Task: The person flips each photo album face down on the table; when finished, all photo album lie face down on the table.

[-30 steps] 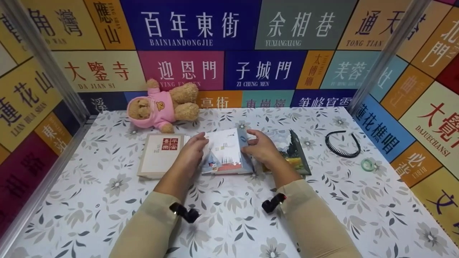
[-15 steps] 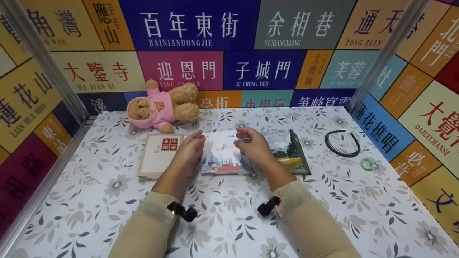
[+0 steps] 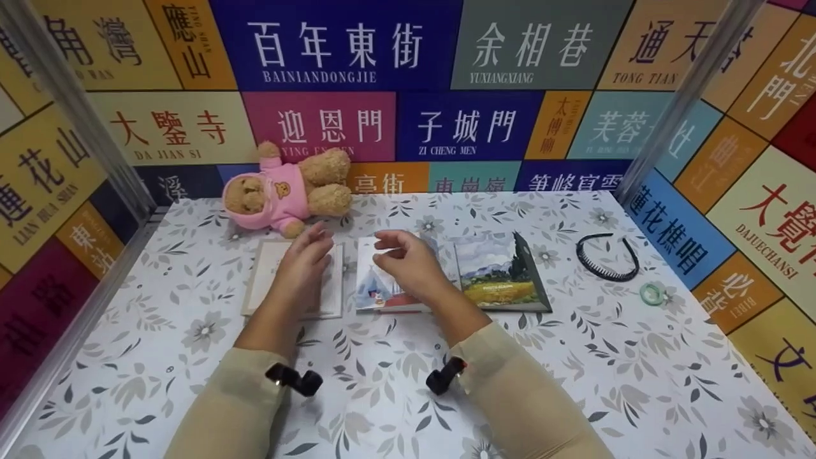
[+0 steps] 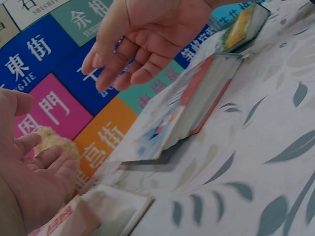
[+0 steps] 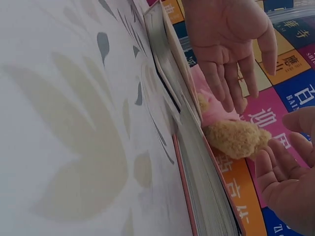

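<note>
My left hand (image 3: 298, 277) hovers over a beige book (image 3: 262, 274), hiding much of its cover; the fingers are relaxed and hold nothing. Over the middle book (image 3: 371, 280), which has a white illustrated cover with a blue tent, is my right hand (image 3: 413, 266), its fingers loosely bent and empty. In the left wrist view, space shows between the right hand (image 4: 147, 42) and that book (image 4: 170, 118). The right wrist view shows both palms facing each other above the books. A third book (image 3: 497, 274) with a painted landscape cover lies to the right.
A teddy bear (image 3: 290, 191) in a pink hoodie lies behind the beige book. At the right are a black toothed headband (image 3: 607, 257) and a green ring-shaped band (image 3: 651, 294). Printed wall panels (image 3: 338, 48) enclose the flower-patterned table (image 3: 382, 389).
Both hands have shifted left. The right hand has left the middle book's right edge and is over its cover; the left has gone from between two books to above the beige one.
</note>
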Tool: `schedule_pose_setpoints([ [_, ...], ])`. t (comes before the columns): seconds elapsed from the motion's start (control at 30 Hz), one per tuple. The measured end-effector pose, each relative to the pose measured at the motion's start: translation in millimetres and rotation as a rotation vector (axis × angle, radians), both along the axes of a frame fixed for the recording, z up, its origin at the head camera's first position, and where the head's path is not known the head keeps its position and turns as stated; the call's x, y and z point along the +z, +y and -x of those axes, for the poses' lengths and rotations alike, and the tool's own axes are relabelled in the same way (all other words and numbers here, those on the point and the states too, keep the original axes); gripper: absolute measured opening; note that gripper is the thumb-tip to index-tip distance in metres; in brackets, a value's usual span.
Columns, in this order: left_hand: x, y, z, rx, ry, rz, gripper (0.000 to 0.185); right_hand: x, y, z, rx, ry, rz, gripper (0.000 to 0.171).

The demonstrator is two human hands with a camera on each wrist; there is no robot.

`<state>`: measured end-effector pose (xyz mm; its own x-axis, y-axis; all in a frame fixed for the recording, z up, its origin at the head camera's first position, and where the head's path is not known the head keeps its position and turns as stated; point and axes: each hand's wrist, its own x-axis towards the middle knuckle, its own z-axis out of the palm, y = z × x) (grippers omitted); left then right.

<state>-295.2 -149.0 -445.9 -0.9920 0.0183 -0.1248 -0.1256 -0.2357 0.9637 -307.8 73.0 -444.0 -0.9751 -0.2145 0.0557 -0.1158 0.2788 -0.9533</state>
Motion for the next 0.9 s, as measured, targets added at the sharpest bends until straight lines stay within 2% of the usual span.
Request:
schedule_pose_setpoints([
  [0.17,9.3,-29.7,-6.9,0.013,-0.006,-0.066,0.065,-0.7,-24.5,0.2,0.035,-0.012,-0.003,0.040],
  [0.27,13.6,-48.5,-13.0,0.043,-0.018,-0.032,0.065,-2.5,-40.2,-1.0,0.059,-0.012,0.010,0.042],
  [0.43,16.3,-76.6,-18.7,0.119,0.028,-0.006,0.064,-4.1,-67.0,-4.3,0.100,-0.034,0.078,0.046],
  [0.57,14.1,-97.9,-18.6,0.193,0.030,0.085,0.064,-8.8,-83.0,-4.8,0.125,-0.046,0.108,0.050],
  [0.7,7.9,-109.1,-14.7,0.230,-0.020,0.150,0.064,-15.9,-88.7,-3.3,0.137,-0.070,0.121,0.056],
  [0.9,-3.9,-112.7,-8.5,0.221,-0.170,0.205,0.071,-27.0,-89.1,-2.3,0.156,-0.098,0.108,0.066],
])
